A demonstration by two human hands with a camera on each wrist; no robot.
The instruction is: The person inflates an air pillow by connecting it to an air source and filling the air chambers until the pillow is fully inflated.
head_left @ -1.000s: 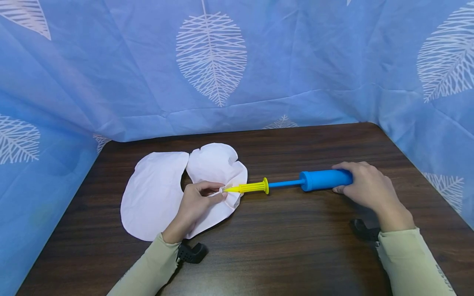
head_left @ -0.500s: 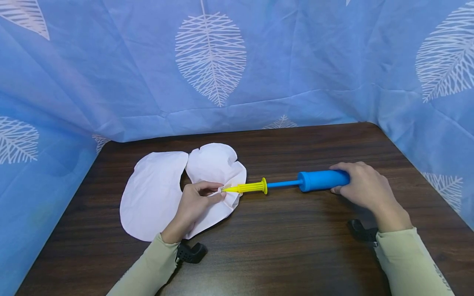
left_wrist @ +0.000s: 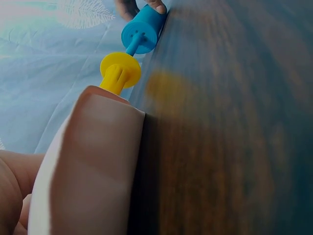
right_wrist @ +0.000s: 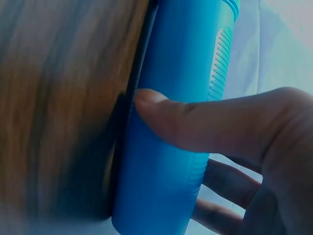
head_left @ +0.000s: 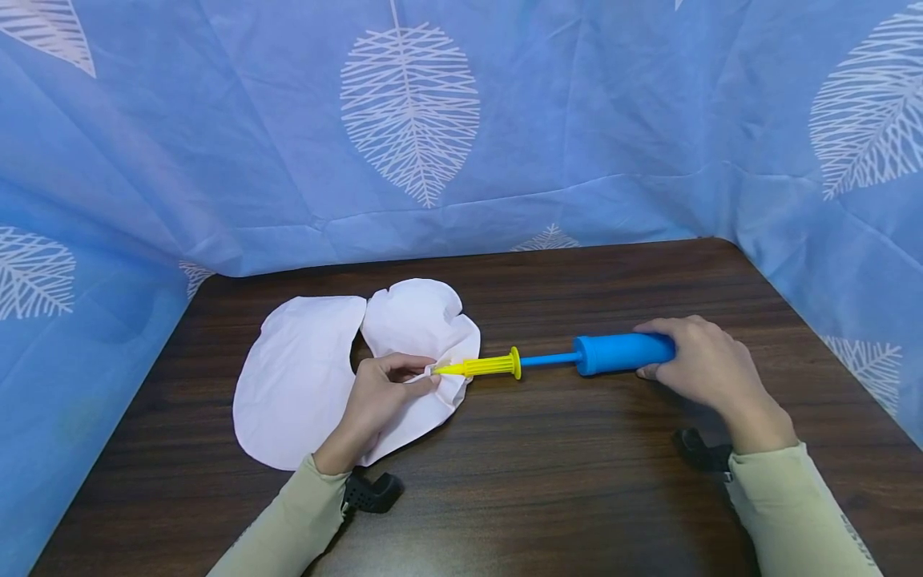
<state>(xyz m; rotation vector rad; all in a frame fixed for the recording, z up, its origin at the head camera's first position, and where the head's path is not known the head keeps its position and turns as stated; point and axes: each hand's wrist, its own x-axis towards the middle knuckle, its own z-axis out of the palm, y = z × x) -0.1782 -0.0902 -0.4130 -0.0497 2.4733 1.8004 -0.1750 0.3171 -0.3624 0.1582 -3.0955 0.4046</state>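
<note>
A flat white inflatable [head_left: 296, 377], shaped like a neck pillow, lies on the table in the head view, creased on its right lobe. My left hand [head_left: 378, 405] pinches its valve, where the tip of a balloon pump's yellow nozzle [head_left: 493, 365] goes in. A length of blue rod [head_left: 550, 360] shows between nozzle and barrel. Around the far end of the pump's blue barrel [head_left: 616, 353] my right hand [head_left: 710, 365] is wrapped. Up close in the right wrist view, the thumb [right_wrist: 195, 122] lies across the barrel, with fingers on its other side.
The dark wood tabletop [head_left: 548, 481] carries both items. A blue curtain [head_left: 577, 120] with white leaf prints hangs behind and along both sides. Black wrist mounts [head_left: 375, 492] sit below the hands.
My right hand has slid the blue barrel slightly left toward the yellow nozzle, so less rod shows. The left hand and the white inflatable stay almost still.
</note>
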